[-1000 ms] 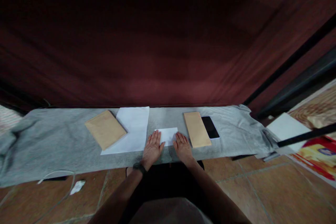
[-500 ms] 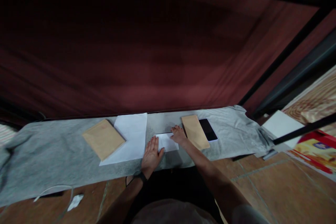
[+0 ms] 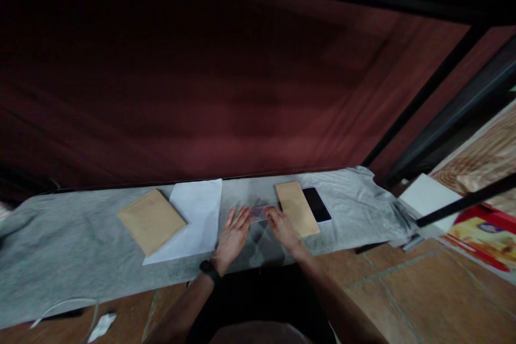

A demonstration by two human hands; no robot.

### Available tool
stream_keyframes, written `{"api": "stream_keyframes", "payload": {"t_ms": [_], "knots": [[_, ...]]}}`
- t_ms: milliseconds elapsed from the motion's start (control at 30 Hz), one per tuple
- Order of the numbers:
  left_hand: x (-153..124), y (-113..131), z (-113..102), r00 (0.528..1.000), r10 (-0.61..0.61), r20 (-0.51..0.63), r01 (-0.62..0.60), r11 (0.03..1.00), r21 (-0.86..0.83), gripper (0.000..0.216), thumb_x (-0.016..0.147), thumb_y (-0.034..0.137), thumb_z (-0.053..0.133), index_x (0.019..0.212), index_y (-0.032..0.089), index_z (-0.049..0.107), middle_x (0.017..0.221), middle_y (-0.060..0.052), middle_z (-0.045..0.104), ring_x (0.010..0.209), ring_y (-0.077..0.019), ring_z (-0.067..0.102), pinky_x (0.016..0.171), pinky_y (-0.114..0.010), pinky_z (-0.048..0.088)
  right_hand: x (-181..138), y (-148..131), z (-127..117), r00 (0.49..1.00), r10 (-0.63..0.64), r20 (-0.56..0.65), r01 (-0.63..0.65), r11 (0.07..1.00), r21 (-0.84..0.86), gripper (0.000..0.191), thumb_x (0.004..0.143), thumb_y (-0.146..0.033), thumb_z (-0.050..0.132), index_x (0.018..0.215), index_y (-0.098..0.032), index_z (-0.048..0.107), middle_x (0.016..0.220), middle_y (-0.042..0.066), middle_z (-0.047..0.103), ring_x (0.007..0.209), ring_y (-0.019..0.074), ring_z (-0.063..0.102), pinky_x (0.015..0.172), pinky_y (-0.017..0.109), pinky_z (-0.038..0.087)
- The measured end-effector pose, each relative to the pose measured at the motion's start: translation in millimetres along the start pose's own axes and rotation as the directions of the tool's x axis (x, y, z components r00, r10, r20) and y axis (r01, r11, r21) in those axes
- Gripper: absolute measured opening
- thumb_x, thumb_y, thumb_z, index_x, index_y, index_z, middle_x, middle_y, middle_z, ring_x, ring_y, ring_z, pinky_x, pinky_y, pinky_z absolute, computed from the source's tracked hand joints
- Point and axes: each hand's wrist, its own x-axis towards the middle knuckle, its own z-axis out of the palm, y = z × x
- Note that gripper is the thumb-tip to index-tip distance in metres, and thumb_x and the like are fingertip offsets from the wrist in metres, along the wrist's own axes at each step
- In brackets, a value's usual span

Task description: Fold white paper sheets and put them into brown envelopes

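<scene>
Left hand [image 3: 233,237] spread, likely steadying small blurred paper [image 3: 258,213]; right hand [image 3: 281,226] curled at right end, grip unclear.

A broad, dark-red, wall-like surface [image 3: 250,102] rises behind a long, narrow bench draped in grey cloth [image 3: 350,209]. Right of the bench, a straight black bar [image 3: 427,91] slants upward. Brown floor tiles with pale joints [image 3: 407,295] spread below the bench's near edge. Light is dim, nearly black high above the bench.
</scene>
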Motion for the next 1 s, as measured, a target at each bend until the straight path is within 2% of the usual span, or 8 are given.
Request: {"api": "stream_keyframes", "payload": {"t_ms": [133, 233, 367, 533, 633, 800, 900, 1000], "knots": [[-29.1, 11.5, 36.5, 0.991, 0.034, 0.131, -0.036, 0.999, 0.007, 0.047, 0.089, 0.002, 0.044, 0.127, 0.016, 0.065, 0.136, -0.012, 0.066, 0.128, -0.0242, 0.060, 0.108, -0.043, 0.049, -41.2, 14.8, 16.7, 1.000, 0.019, 0.018, -0.019, 1.000, -0.012, 0.046, 0.075, 0.005, 0.045, 0.108, -0.022, 0.063, 0.106, 0.005, 0.069, 0.110, 0.0212, 0.064, 0.103, 0.039, 0.050], [-40.7, 22.9, 46.1, 0.983, 0.051, 0.174, -0.053, 0.999, 0.007, 0.045, 0.088, 0.001, 0.046, 0.126, 0.014, 0.066, 0.134, -0.014, 0.067, 0.126, -0.0265, 0.062, 0.101, -0.041, 0.053, -58.5, 17.5, 21.8, 0.999, 0.047, 0.000, -0.047, 0.998, -0.036, 0.057, 0.071, 0.007, 0.044, 0.116, -0.021, 0.064, 0.115, 0.008, 0.070, 0.120, 0.0213, 0.061, 0.112, 0.043, 0.044], [-38.3, 27.5, 39.7, 0.985, 0.022, 0.172, -0.023, 1.000, 0.003, 0.046, 0.087, 0.001, 0.046, 0.126, 0.014, 0.066, 0.133, -0.015, 0.067, 0.126, -0.0273, 0.061, 0.104, -0.043, 0.050, -62.2, 7.7, 28.1, 0.997, 0.045, 0.064, -0.040, 0.996, -0.077, 0.060, 0.072, 0.005, 0.046, 0.122, -0.023, 0.066, 0.136, 0.006, 0.064, 0.134, 0.0189, 0.053, 0.121, 0.046, 0.034], [-40.5, 15.6, 34.0, 0.983, -0.003, 0.185, 0.005, 1.000, -0.007, 0.048, 0.086, 0.002, 0.044, 0.128, 0.013, 0.065, 0.135, -0.015, 0.066, 0.127, -0.0263, 0.061, 0.107, -0.043, 0.049, -51.9, -7.5, 42.8, 0.995, 0.082, 0.061, -0.064, 0.965, -0.255, 0.046, 0.095, -0.015, 0.049, 0.140, -0.020, 0.057, 0.152, 0.009, 0.052, 0.144, 0.0227, 0.043, 0.120, 0.049, 0.033], [-44.8, 14.5, 34.2, 0.982, -0.028, 0.186, 0.035, 0.999, -0.035, 0.047, 0.086, 0.007, 0.046, 0.128, 0.015, 0.065, 0.137, -0.013, 0.065, 0.129, -0.0267, 0.059, 0.109, -0.044, 0.048, -49.1, -9.3, 48.8, 0.993, 0.106, 0.058, -0.079, 0.931, -0.356, 0.044, 0.102, -0.026, 0.047, 0.145, -0.020, 0.053, 0.156, 0.009, 0.046, 0.147, 0.0247, 0.039, 0.121, 0.049, 0.031], [-28.0, 30.1, 43.2, 0.989, -0.108, 0.098, 0.117, 0.989, -0.089, 0.051, 0.095, 0.024, 0.044, 0.144, 0.015, 0.052, 0.150, -0.012, 0.054, 0.140, -0.0244, 0.048, 0.116, -0.044, 0.040, -52.0, -7.1, 52.3, 0.988, 0.131, 0.079, -0.085, 0.901, -0.426, 0.048, 0.102, -0.027, 0.047, 0.151, -0.022, 0.047, 0.159, 0.009, 0.041, 0.147, 0.0253, 0.038, 0.122, 0.049, 0.029], [-11.1, 37.4, 55.2, 0.990, -0.101, 0.094, 0.110, 0.989, -0.103, 0.053, 0.102, 0.036, 0.039, 0.149, 0.013, 0.045, 0.153, -0.014, 0.050, 0.145, -0.0253, 0.043, 0.118, -0.047, 0.037, -53.8, -5.0, 54.1, 0.987, 0.126, 0.102, -0.069, 0.897, -0.436, 0.053, 0.101, -0.025, 0.048, 0.153, -0.020, 0.042, 0.160, 0.010, 0.039, 0.148, 0.0257, 0.036, 0.123, 0.048, 0.026], [-7.6, 35.6, 65.8, 0.987, -0.127, 0.100, 0.135, 0.987, -0.088, 0.058, 0.103, 0.043, 0.037, 0.151, 0.010, 0.042, 0.154, -0.017, 0.048, 0.147, -0.0269, 0.039, 0.119, -0.050, 0.035, -55.8, -1.9, 58.2, 0.990, 0.125, 0.058, -0.084, 0.885, -0.458, 0.055, 0.101, -0.023, 0.045, 0.155, -0.015, 0.039, 0.160, 0.012, 0.039, 0.149, 0.0254, 0.036, 0.124, 0.046, 0.026]]}}
